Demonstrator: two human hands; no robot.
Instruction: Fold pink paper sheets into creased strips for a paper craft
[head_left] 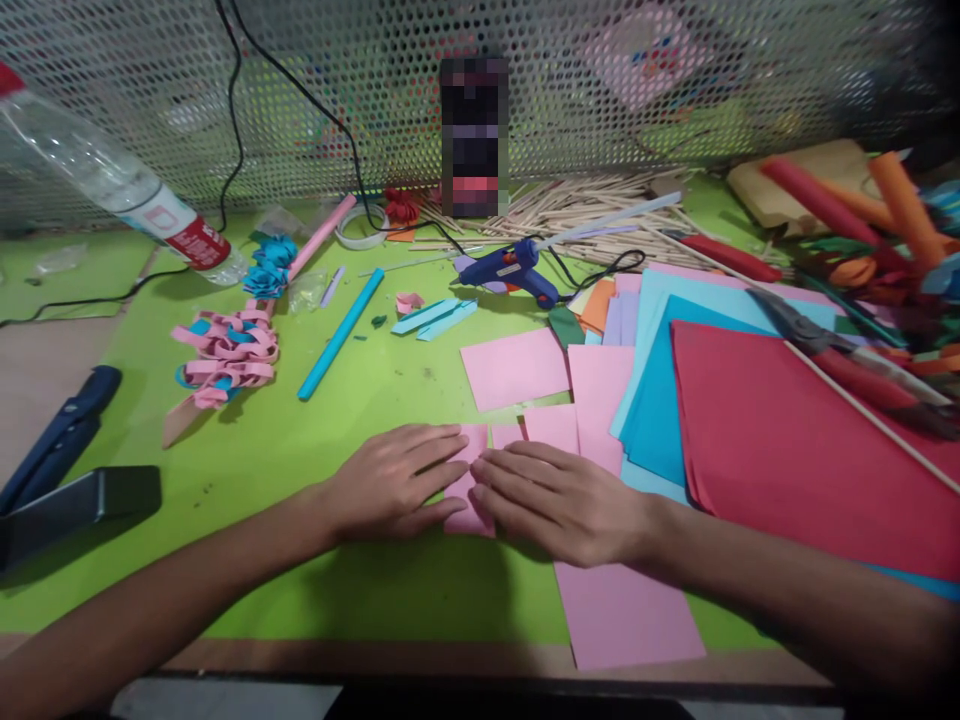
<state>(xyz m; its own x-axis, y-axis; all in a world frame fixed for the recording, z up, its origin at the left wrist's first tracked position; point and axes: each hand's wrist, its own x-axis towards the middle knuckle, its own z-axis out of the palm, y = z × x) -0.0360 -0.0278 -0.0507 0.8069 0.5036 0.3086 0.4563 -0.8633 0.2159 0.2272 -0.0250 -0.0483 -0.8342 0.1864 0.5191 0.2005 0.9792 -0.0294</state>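
A small pink piece of paper lies on the green table surface, with a crease or edge running down it. My left hand rests palm down on its left part, fingers stretched out and slightly apart. From the right, my right hand lies flat with its fingers over the paper's right edge. The fingertips of both hands almost meet. Beyond and beside my right hand are more pink sheets, and a long pink strip runs under it. My right palm hides part of these.
Red sheets and blue sheets are stacked at right, with pliers on top. A blue glue gun, thin wooden sticks and a phone are behind. Leftward are a bottle, paper loops and a stapler.
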